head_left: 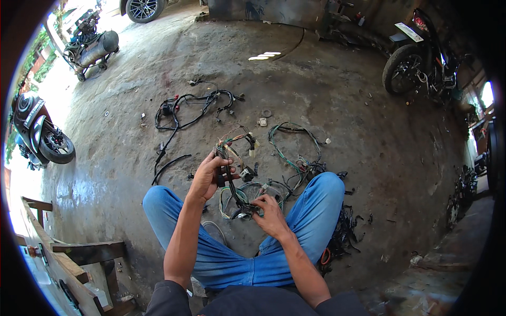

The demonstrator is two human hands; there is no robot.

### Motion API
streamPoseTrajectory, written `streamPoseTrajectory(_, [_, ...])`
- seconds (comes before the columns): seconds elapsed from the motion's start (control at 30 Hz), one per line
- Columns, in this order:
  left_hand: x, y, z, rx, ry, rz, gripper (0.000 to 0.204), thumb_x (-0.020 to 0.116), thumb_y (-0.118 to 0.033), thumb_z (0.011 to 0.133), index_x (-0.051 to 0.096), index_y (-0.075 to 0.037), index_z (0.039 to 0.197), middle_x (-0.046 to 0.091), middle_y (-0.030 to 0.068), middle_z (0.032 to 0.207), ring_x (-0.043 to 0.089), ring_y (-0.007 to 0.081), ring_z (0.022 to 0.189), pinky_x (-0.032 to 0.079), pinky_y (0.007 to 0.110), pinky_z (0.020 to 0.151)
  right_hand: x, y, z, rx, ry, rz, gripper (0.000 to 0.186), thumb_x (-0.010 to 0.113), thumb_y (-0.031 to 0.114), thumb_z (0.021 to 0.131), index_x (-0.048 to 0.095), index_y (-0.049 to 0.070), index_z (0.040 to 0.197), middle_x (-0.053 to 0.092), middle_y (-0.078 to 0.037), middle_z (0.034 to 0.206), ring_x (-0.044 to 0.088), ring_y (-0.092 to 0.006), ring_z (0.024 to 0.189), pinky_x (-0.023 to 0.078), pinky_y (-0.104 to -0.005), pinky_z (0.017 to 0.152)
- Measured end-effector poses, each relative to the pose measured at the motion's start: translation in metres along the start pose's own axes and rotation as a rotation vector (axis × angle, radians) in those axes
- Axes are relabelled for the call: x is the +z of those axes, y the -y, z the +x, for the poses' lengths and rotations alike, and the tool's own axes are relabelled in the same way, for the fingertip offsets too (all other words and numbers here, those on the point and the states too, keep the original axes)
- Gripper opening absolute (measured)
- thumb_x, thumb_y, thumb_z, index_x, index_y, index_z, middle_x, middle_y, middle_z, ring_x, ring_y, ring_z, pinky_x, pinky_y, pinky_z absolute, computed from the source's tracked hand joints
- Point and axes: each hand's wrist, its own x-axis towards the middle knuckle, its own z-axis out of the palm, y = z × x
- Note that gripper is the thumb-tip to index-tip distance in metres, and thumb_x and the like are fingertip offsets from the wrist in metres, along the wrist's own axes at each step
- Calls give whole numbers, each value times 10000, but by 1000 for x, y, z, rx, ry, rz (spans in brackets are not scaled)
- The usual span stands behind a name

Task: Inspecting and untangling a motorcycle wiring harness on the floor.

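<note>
Wiring harness (238, 194), black-sleeved, hung between both hands above the concrete floor (400, 142), in the space between the jean-clad knees. Left hand (210, 174) gripped the upper stretch, fingers curled round it with the thumb pressed in from the other side. Right hand (271, 215) worked lower, thumb and forefinger pinching at strands, other fingers bent (exact contact too small to tell).

Progress, my call: midway at best. Sleeved trunk looked gathered, but coloured leads fanned out loose at its top end, connectors dangling. Coil of green and white wires (223, 206) lay loose below the hands. Green wire loop (272, 143) lay open near the right knee; black harness (174, 128) sprawled farther off, ahead on the left, neither one in hand. Dark heap of wiring scraps (345, 231) sat outside the right leg, possibly stripped-off stuff; couldn't confirm.
</note>
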Motion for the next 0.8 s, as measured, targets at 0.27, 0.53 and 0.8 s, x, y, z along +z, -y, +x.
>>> streamPoseTrajectory(0.27, [4,0,-4,8,75,-23,434,510,-49,923,471,-91,1354,570,36,958,631,181,835,605,442,815,0,1,0,0,5,1,315,735,108,822,699,26,1125,604,-114,1150,553,-330,1135,446,-412,1014])
streamPoseTrajectory(0.53, [5,7,-15,12,164,-83,435,427,-78,867,466,-115,1299,496,36,891,557,190,796,514,429,836,2,-2,-1,-23,9,-4,332,740,55,789,701,52,1118,612,-111,1135,563,-329,1121,454,-416,1002])
streamPoseTrajectory(0.8, [-8,14,-15,32,203,-144,578,417,-58,844,415,-116,1419,487,31,879,546,176,747,535,417,793,1,0,-2,-46,20,-1,320,733,46,778,702,55,1097,606,-116,1122,563,-333,1112,461,-427,997])
